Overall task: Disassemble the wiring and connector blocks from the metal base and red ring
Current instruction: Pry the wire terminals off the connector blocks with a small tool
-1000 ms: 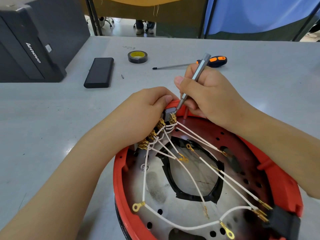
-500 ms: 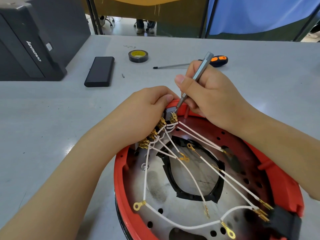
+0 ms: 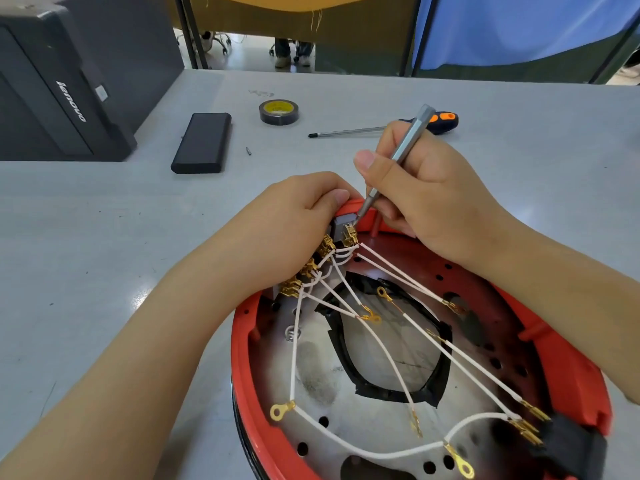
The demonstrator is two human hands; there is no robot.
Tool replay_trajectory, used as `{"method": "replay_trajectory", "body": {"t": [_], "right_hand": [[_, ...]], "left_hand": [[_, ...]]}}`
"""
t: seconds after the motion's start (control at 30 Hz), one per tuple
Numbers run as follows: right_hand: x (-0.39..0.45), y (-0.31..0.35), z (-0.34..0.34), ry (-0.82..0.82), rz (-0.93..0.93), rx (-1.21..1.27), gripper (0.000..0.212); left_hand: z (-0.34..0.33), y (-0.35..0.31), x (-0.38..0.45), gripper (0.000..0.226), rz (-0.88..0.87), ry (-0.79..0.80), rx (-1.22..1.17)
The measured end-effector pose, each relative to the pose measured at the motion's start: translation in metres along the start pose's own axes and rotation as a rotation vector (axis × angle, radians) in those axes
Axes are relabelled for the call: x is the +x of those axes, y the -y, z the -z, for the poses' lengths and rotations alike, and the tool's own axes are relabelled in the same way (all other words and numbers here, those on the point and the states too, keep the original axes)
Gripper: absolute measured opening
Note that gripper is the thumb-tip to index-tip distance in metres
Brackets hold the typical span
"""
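Observation:
A red ring (image 3: pixel 568 368) surrounds a perforated metal base (image 3: pixel 311 368) on the grey table. White wires (image 3: pixel 460 358) with gold terminals fan across the base. At the ring's far rim, my left hand (image 3: pixel 287 230) grips a grey connector block (image 3: pixel 341 225) lined with gold terminals. My right hand (image 3: pixel 419 195) holds a slim grey screwdriver (image 3: pixel 394 161) like a pen, its tip at the block's top terminal. A second black connector block (image 3: pixel 571 448) sits at the ring's near right.
On the table beyond lie a black-and-orange screwdriver (image 3: pixel 349 131), a tape roll (image 3: pixel 278 111), a black flat box (image 3: pixel 202 143) and a small loose bit (image 3: pixel 248 151). A black Lenovo computer case (image 3: pixel 62 91) stands at far left.
Both hands stay at the block. The screwdriver tip has stayed on the top terminal with only a slight shift.

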State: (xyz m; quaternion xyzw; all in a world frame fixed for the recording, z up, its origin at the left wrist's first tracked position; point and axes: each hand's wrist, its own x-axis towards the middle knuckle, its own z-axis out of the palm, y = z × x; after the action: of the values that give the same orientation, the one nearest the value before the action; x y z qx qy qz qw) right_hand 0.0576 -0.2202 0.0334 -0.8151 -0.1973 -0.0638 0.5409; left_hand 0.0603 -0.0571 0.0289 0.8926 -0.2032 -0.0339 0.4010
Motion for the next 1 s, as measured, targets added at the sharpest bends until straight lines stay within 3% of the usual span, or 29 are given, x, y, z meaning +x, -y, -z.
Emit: {"method": "replay_trajectory", "body": {"t": [0.5,0.67,1.0], "right_hand": [[0.0017,-0.0025,-0.0035,0.071,-0.044,-0.073,0.032],[0.0023,-0.0016,-0.0011,-0.012,-0.034,-0.016,0.031],[0.0016,0.0019,-0.0004,-0.02,-0.024,0.015,0.03]], "left_hand": [[-0.0002,0.0012,0.0005,0.027,0.002,0.002,0.019],[0.0004,0.0006,-0.0004,0.027,-0.006,0.007,-0.008],[0.0005,0.003,0.0004,0.027,0.006,0.004,-0.019]]}}
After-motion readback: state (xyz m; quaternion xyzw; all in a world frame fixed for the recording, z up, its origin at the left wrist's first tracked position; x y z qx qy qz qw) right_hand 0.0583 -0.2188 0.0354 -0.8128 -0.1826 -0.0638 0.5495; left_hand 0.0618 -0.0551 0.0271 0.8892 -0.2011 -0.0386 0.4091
